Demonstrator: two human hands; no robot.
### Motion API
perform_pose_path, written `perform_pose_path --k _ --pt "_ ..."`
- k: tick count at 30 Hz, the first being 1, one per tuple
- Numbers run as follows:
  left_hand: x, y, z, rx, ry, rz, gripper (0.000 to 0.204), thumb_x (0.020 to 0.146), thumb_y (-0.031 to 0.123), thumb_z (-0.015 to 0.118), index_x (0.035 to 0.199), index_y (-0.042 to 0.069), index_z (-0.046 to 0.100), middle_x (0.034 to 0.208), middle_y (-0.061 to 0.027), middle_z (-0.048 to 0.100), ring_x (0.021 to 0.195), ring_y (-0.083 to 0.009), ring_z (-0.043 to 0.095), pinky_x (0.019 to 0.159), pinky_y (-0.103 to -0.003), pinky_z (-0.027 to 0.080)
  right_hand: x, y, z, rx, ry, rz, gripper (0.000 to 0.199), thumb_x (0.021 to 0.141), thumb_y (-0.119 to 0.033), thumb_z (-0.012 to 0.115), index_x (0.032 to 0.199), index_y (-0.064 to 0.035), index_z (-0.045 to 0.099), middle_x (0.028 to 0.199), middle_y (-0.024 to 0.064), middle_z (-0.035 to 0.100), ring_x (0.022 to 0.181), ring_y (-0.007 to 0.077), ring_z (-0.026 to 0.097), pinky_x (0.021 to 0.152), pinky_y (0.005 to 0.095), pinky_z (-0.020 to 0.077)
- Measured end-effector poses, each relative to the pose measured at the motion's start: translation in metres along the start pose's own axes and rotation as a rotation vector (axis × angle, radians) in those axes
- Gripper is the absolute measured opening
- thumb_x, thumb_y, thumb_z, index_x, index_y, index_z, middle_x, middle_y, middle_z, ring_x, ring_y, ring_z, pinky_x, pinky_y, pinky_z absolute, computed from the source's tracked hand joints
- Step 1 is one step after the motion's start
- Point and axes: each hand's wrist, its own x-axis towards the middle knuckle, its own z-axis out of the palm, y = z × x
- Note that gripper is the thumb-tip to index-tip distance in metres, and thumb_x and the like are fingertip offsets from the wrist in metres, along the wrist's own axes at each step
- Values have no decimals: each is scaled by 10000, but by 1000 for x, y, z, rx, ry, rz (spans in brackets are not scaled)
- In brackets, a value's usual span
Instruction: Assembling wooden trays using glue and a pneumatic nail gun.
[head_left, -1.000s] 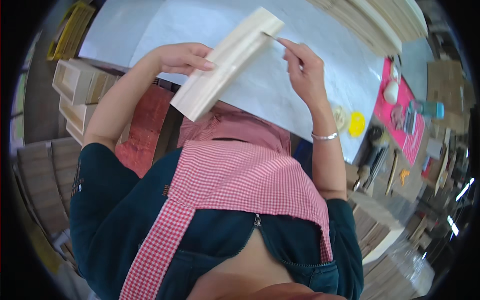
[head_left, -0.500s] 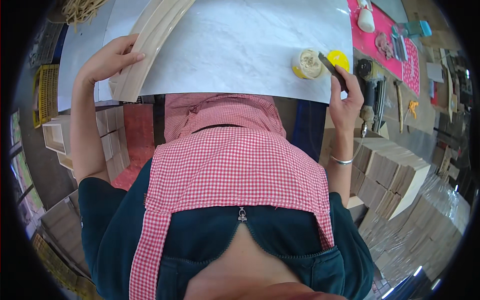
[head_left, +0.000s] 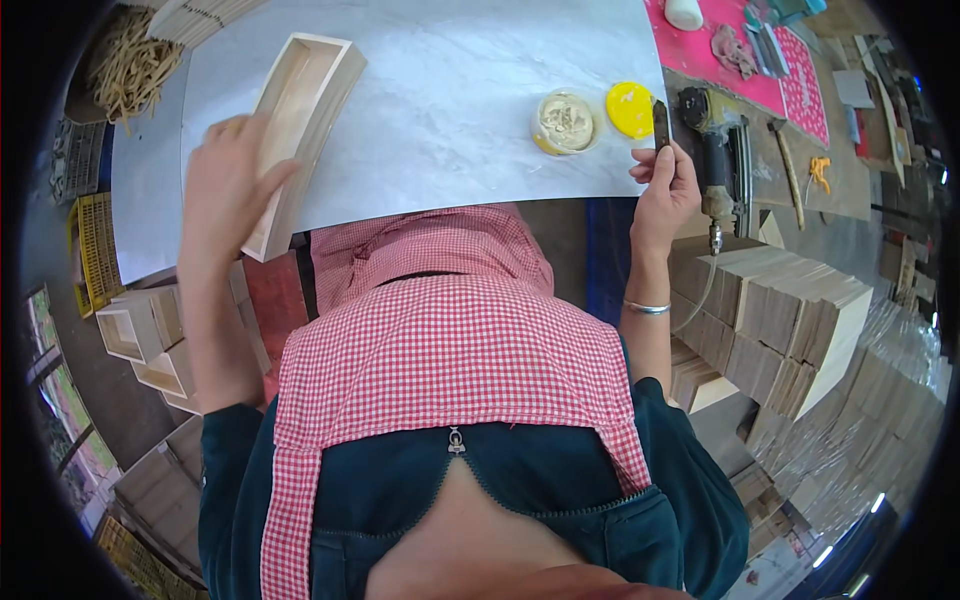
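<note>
A: Where do we find the long wooden box?

B: We have it on the white marbled table, at the left of the bare stretch, hollow side facing up. It lies slantwise, its far end leaning to the right and its near end reaching the table's front edge.

A: And our left hand?

B: It lies over the box's left long side, back of the hand up, thumb and fingers spread apart, the thumb across the hollow. The fingers are blurred, so we cannot tell whether they grip the wood.

A: What about our right hand?

B: There we are clamped on a dark flat scraper, pinched between thumb and fingers near the table's right edge, its blade pointing away from us.

A: What do we have close to that?

B: A yellow lid, just left of the scraper, and left of that a round jar of beige paste. To the right of our hand, off the white top, we see a black air tool with a hose, and below it stacked wooden pieces.
</note>
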Motion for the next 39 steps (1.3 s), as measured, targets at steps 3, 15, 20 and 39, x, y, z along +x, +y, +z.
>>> perform_pose_path --k 3,15,20,39 --pt "40 86 -2 -227 190 246 485 883 332 728 1269 51 643 1299 -134 646 1227 -281 588 1056 -388 454 0 3 -5 56 41 26 202 1052 -132 517 1137 8 634 857 96 720 638 114 581 635 227 501" --pt "211 319 76 -140 -112 682 747 743 426 827 1384 166 543 1376 -199 537 1166 -391 582 893 -496 548 -26 -16 -30 143 175 9 196 1063 -141 502 1144 3 608 835 94 712 631 110 575 627 224 491" --pt "214 285 52 -652 -224 581 689 749 355 829 1334 139 536 1331 -194 551 1124 -395 599 904 -503 551 -23 -14 -31 149 164 20 195 1064 -141 500 1137 6 606 831 93 710 629 111 571 626 225 491" --pt "103 212 98 -734 338 592 735 777 281 815 1346 13 434 1357 -177 508 1191 -345 556 1015 -392 505 -13 -4 -6 107 -37 65 205 1058 -139 509 1140 12 620 818 75 704 650 101 575 636 222 498"
